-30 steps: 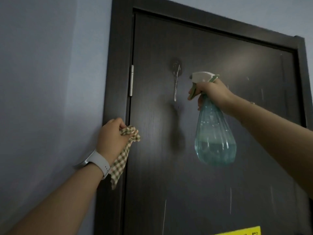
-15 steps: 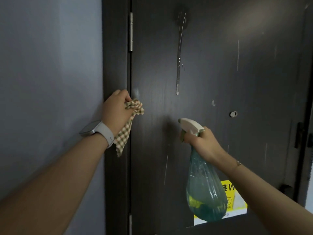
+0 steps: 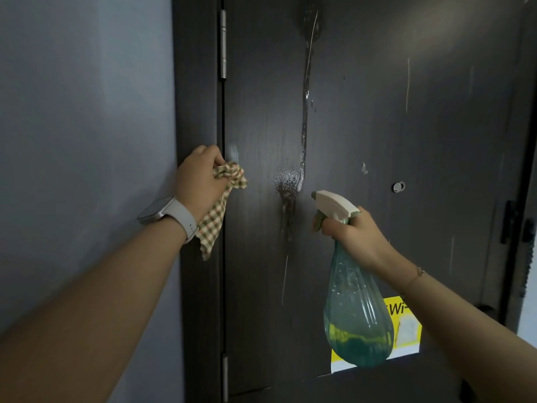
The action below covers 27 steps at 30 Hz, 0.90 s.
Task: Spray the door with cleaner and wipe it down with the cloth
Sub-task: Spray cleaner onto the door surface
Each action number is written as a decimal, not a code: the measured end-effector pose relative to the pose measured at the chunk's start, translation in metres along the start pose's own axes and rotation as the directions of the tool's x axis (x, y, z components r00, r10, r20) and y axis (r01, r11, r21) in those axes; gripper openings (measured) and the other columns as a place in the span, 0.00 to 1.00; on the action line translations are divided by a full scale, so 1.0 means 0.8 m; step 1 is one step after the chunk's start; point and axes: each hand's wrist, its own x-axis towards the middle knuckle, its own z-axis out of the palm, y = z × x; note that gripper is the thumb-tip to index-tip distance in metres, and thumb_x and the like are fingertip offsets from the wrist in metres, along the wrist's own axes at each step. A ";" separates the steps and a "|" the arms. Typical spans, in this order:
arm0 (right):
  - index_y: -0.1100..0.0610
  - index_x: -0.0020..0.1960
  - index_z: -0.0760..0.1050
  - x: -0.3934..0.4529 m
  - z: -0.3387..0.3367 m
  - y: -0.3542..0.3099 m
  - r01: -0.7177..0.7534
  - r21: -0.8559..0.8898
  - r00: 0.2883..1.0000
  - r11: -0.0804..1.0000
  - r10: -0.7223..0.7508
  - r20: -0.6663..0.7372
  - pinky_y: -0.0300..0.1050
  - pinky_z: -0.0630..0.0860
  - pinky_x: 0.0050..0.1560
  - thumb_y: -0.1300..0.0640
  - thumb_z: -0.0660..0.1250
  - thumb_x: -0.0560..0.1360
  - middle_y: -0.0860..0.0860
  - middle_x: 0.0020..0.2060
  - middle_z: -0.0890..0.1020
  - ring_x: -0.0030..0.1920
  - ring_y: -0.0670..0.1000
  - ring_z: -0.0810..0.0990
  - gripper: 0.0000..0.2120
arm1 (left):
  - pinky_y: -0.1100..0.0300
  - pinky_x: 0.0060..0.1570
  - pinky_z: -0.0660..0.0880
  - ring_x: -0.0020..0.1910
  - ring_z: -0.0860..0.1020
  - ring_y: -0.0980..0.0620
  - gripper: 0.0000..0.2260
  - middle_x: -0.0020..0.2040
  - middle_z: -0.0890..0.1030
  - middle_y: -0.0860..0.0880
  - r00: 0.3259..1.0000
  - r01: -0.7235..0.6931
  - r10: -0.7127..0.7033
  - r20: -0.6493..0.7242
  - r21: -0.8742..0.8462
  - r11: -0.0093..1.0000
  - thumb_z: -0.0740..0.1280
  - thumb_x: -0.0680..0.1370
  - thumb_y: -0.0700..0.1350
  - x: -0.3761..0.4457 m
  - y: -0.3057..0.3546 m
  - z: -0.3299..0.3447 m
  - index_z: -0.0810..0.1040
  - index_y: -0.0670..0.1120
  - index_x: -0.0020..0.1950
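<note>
The dark brown door (image 3: 377, 117) fills the middle and right of the view. A long wet streak (image 3: 305, 106) runs down it, ending in a fresh wet patch of droplets (image 3: 286, 183). My right hand (image 3: 353, 237) grips the neck and trigger of a teal spray bottle (image 3: 357, 318) with a white nozzle (image 3: 334, 203) pointing left at the wet patch. My left hand (image 3: 202, 181), with a watch on its wrist, holds a crumpled checked cloth (image 3: 222, 210) at the door's hinge edge, the cloth hanging down over the frame.
A grey wall (image 3: 87, 141) stands to the left of the door frame (image 3: 197, 82). Hinges (image 3: 223, 45) sit on the door's left edge. A yellow sticker (image 3: 406, 324) is low on the door behind the bottle. A lock plate (image 3: 511, 222) is at the right edge.
The view dropped from the door's top to its middle. My right hand lowered the bottle, and a fresh wet patch appeared on the door in front of the nozzle. My left hand kept holding the cloth.
</note>
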 end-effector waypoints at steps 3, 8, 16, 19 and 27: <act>0.62 0.54 0.78 -0.003 -0.006 -0.001 0.007 0.034 1.000 0.999 -0.006 -0.025 0.54 0.67 0.38 0.43 0.63 0.58 0.69 0.44 0.78 0.38 0.52 0.70 0.31 | 0.56 0.41 0.70 0.43 0.75 0.47 0.07 0.47 0.76 0.45 1.000 0.002 -0.002 -0.001 -0.007 1.000 0.72 0.72 0.40 0.000 0.001 0.000 0.75 0.41 0.45; 0.64 0.53 0.78 -0.005 -0.013 0.000 0.000 0.041 0.999 0.999 0.002 -0.041 0.53 0.66 0.39 0.45 0.64 0.57 0.70 0.42 0.78 0.37 0.53 0.70 0.31 | 0.57 0.39 0.68 0.43 0.75 0.47 0.07 0.47 0.76 0.44 1.000 0.006 -0.006 -0.002 0.001 1.000 0.72 0.73 0.40 0.000 0.003 0.000 0.75 0.40 0.44; 0.54 0.59 0.78 0.000 -0.057 -0.020 0.074 0.107 0.997 0.992 -0.071 -0.028 0.36 0.71 0.40 0.53 0.66 0.62 0.62 0.46 0.83 0.39 0.45 0.76 0.25 | 0.55 0.42 0.71 0.44 0.76 0.46 0.08 0.48 0.77 0.43 0.997 0.079 -0.080 -0.016 -0.049 0.996 0.73 0.73 0.42 0.006 0.018 -0.003 0.77 0.40 0.46; 0.52 0.60 0.76 0.027 -0.100 -0.029 0.089 0.133 0.993 0.987 -0.078 -0.088 0.30 0.71 0.37 0.58 0.64 0.63 0.60 0.45 0.85 0.38 0.42 0.78 0.25 | 0.55 0.45 0.74 0.45 0.77 0.47 0.09 0.48 0.77 0.44 0.996 0.026 -0.036 -0.082 -0.128 0.991 0.73 0.74 0.44 0.029 0.038 -0.004 0.78 0.40 0.47; 0.58 0.62 0.73 0.143 -0.230 -0.076 0.136 0.160 0.974 0.978 -0.102 -0.203 0.57 0.82 0.47 0.70 0.65 0.70 0.62 0.40 0.78 0.41 0.61 0.78 0.21 | 0.56 0.50 0.73 0.51 0.77 0.48 0.14 0.53 0.78 0.42 0.988 -0.029 -0.003 -0.155 -0.206 0.978 0.75 0.72 0.44 0.140 0.091 0.018 0.77 0.41 0.53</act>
